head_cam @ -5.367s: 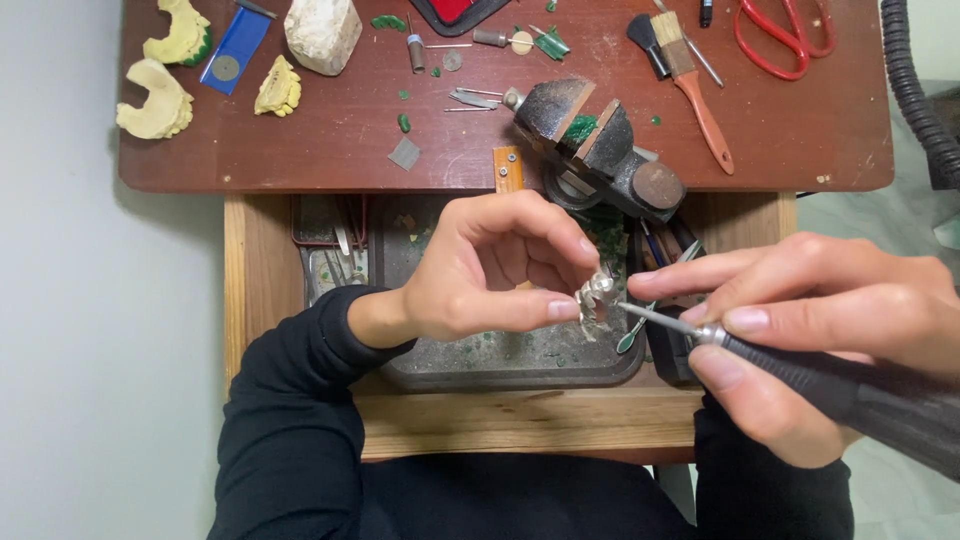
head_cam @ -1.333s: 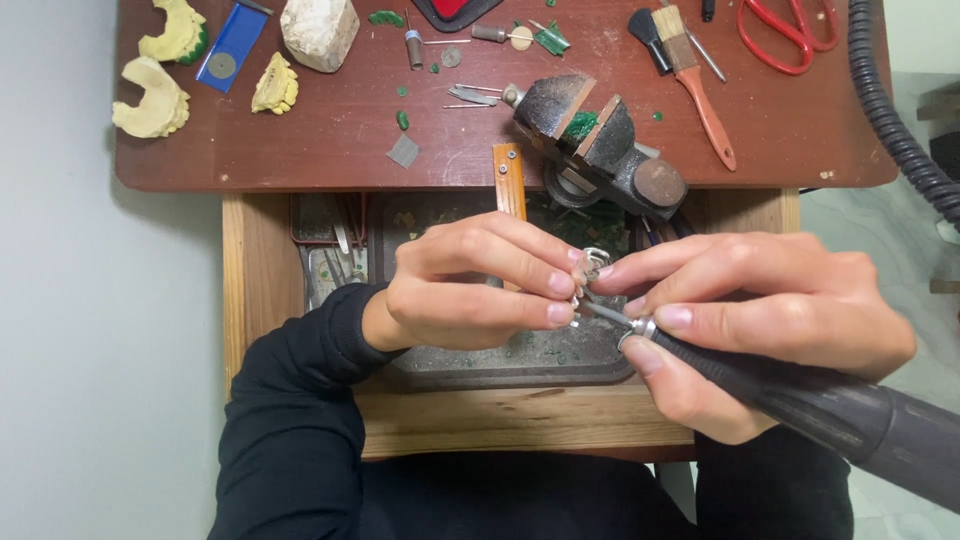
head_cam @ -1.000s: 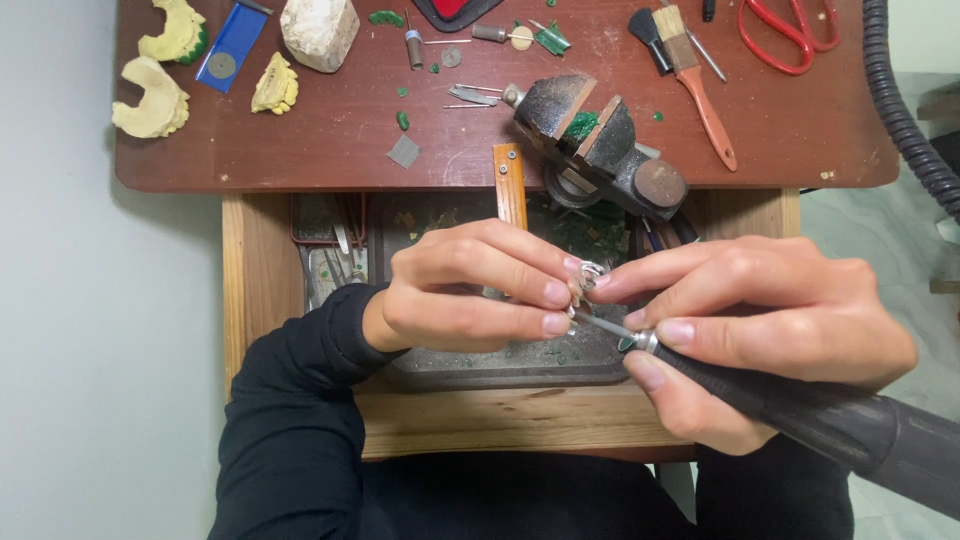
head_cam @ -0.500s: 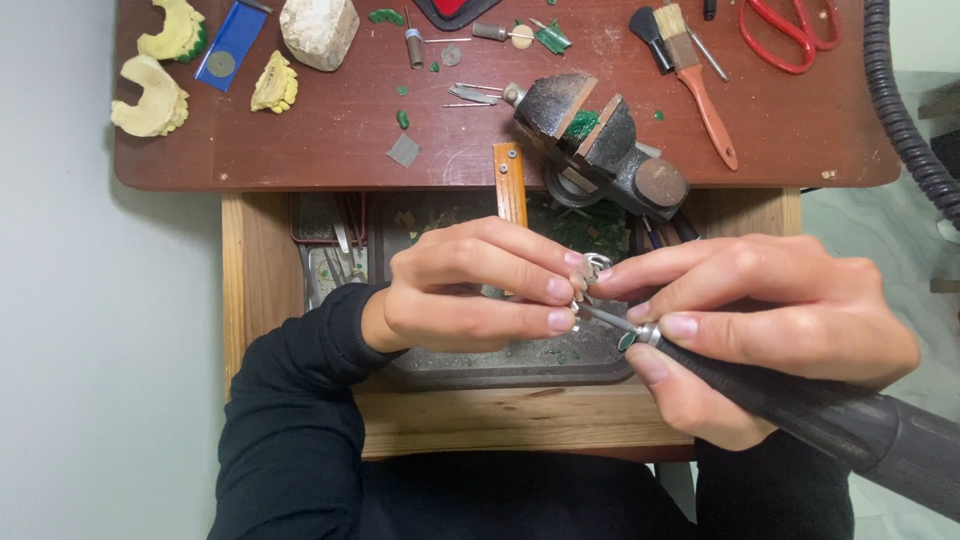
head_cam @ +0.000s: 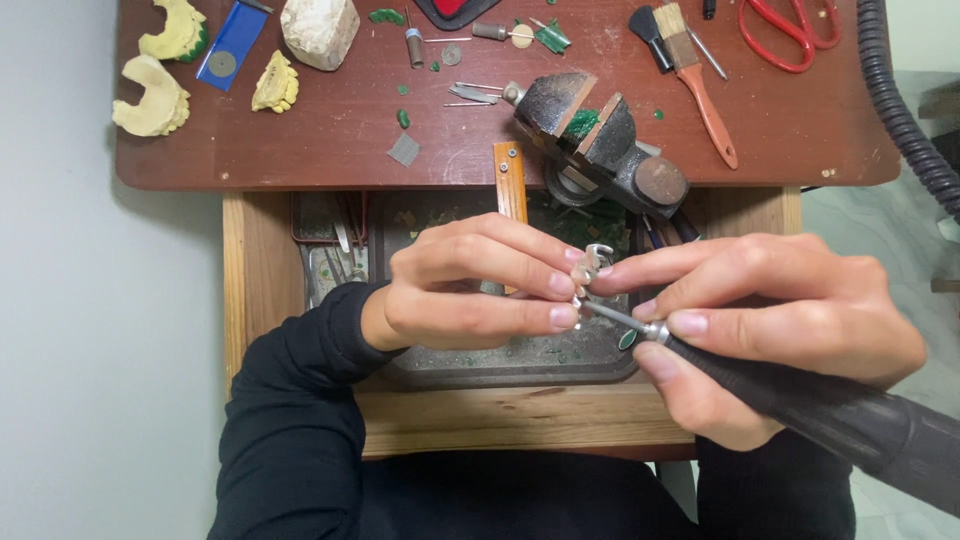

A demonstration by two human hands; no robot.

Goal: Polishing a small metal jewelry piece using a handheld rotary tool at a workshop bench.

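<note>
The red-brown desk (head_cam: pixel 300 150) carries a bench vise (head_cam: pixel 600 140) at 12 o'clock, above an open drawer tray (head_cam: pixel 500 360). The right hand (head_cam: pixel 780 320) grips a rotary handpiece (head_cam: pixel 820 410) like a pen for control. The left hand (head_cam: pixel 470 285) pinches a small silver piece (head_cam: pixel 590 262) against the bur, over the tray, probably to catch dust.
</note>
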